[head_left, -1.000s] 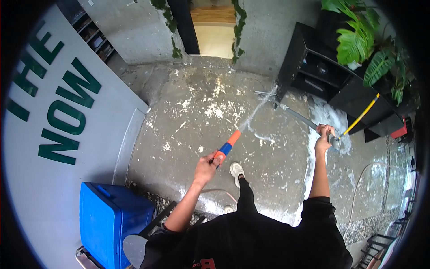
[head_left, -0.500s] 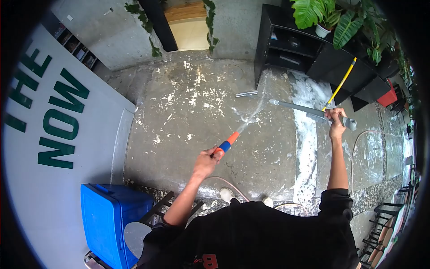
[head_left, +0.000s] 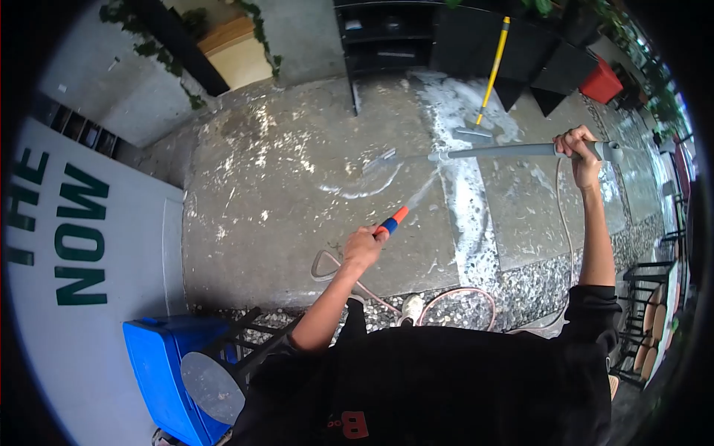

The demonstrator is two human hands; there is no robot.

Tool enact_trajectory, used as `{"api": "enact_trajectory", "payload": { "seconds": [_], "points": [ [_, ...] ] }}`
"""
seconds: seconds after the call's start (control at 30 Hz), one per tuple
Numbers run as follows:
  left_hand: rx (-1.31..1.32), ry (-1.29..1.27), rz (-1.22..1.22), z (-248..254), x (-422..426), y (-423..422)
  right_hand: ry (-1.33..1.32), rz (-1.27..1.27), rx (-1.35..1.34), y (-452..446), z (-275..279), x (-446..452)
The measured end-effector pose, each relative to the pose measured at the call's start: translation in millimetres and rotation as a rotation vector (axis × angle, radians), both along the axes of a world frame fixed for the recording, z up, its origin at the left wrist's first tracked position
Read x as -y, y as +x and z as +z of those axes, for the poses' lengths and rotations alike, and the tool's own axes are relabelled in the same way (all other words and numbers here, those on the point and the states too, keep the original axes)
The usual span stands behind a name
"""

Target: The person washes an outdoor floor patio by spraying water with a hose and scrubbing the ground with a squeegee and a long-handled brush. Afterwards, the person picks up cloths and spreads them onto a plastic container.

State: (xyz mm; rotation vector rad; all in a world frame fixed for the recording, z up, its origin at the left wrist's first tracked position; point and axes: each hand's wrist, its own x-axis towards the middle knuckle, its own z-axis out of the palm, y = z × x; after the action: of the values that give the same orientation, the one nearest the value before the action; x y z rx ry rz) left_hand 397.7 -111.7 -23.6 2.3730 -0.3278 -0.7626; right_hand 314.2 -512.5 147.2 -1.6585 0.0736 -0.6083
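Note:
My left hand [head_left: 363, 247] is closed around an orange and blue hose nozzle [head_left: 392, 221], and a water jet leaves its tip toward the concrete floor [head_left: 297, 245]. High on the right, my right hand [head_left: 580, 154] wraps round the grey pole [head_left: 506, 151] of a long floor tool. Its narrow, blurred head [head_left: 381, 158] looks like a squeegee and is at the wet floor beside a curved streak of suds. A pale hose [head_left: 461, 291] loops over the floor near my shoes.
A yellow-handled floor tool [head_left: 494, 74] stands by the black cabinet [head_left: 461, 48]. White suds [head_left: 470, 215] cover a floor strip. At lower left are a blue bin [head_left: 156, 379] and a round grey stool [head_left: 214, 386]. Chairs [head_left: 648, 327] line the right; a red container [head_left: 601, 80] stands behind.
My view has turned right. The squeegee-like head has swept across the floor, leaving a curved sudsy streak. My right hand is farther out, and the water jet now points more to the right.

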Motion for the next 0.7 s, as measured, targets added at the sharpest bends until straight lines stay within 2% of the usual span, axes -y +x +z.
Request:
{"api": "enact_trajectory", "payload": {
  "seconds": [0.1, 0.23, 0.43, 0.5, 0.57, 0.6, 0.67, 0.7],
  "points": [
    [-0.012, 0.031, -0.047, -3, 35, -31, -0.021, -0.092, -0.067, -55, 24, 40],
    [0.007, 0.103, -0.145, 2, 67, -63, 0.016, -0.096, -0.091, -114, 54, 83],
    [0.01, 0.193, -0.197, 0, 88, -74, 0.026, -0.114, -0.087, -162, 87, 120],
    [0.036, 0.203, -0.181, -9, 85, -70, 0.036, -0.093, -0.083, -161, 88, 115],
    [0.057, 0.18, -0.097, -15, 77, -63, 0.113, -0.162, 0.056, -147, 78, 94],
    [0.056, 0.176, -0.096, -13, 71, -59, 0.187, -0.102, 0.171, -140, 72, 86],
    [0.071, 0.224, -0.051, 3, 57, -49, 0.264, -0.168, 0.317, -117, 72, 42],
    [0.075, 0.221, -0.038, -2, 44, -40, 0.208, -0.18, 0.338, -101, 78, 11]
  ]
}}
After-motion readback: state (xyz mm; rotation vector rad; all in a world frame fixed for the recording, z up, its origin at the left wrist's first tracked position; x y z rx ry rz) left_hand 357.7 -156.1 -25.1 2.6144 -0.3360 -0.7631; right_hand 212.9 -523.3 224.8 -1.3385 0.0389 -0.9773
